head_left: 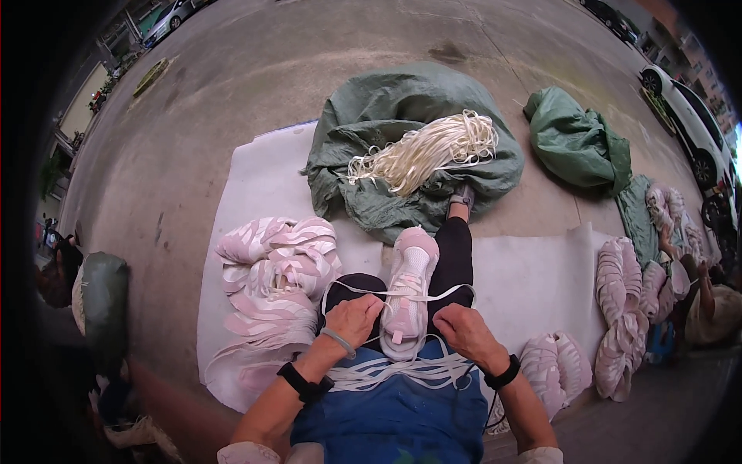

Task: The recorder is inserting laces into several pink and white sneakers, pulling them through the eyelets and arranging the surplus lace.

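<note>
A pink-and-white shoe (412, 263) sits at the frame's lower centre, toe upward, between left hand (354, 319) and right hand (468, 334). Both hands' fingers curl inward near its white lace (410, 295); I cannot tell whether they grip it. Cream laces (429, 151) lie upper centre on a green sack (386, 93).

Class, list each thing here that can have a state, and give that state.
Left hand: curled, grip unclear
Right hand: curled, grip unclear
Shoe: toe pointing away from person
Lace: crossing shoe, looped both sides
Lap laces: loose
Lace bundle: heaped
Large sack: crumpled
Small sack: bunched
Left shoe pile: overlapping
White sheet: spread
</note>
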`<action>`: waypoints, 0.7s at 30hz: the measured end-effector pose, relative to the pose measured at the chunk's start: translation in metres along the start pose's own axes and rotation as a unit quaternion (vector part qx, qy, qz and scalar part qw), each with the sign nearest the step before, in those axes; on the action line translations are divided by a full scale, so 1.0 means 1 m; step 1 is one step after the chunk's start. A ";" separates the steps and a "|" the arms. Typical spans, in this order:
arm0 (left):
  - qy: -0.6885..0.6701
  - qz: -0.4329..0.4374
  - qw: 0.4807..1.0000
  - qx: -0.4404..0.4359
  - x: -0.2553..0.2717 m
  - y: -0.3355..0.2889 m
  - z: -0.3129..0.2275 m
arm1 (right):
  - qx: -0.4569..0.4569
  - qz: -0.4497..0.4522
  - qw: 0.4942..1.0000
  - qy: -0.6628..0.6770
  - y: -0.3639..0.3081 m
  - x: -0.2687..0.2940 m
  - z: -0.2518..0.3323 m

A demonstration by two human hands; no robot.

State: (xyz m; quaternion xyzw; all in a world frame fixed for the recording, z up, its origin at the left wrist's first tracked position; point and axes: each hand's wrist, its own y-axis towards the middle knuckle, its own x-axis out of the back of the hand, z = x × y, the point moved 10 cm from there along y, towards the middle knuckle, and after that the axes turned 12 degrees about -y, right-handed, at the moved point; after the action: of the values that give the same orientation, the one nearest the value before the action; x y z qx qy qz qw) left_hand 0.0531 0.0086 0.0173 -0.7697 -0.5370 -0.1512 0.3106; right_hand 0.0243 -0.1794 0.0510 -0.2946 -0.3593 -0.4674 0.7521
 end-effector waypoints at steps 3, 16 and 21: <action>-0.016 -0.018 1.000 -0.010 -0.002 -0.001 0.010 | -0.024 -0.037 0.997 0.071 0.006 0.002 0.010; -0.078 -0.023 0.995 -0.060 0.002 0.001 0.007 | -0.045 -0.122 0.983 -0.129 0.026 -0.004 -0.005; -0.021 0.014 1.000 0.003 -0.001 0.007 0.008 | -0.088 -0.123 0.988 -0.041 0.026 0.015 -0.028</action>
State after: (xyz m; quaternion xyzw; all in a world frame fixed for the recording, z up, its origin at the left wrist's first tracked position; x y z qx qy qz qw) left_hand 0.0579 0.0114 0.0084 -0.7790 -0.5328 -0.1291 0.3042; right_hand 0.0605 -0.1981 0.0448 -0.3326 -0.3805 -0.5736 0.6446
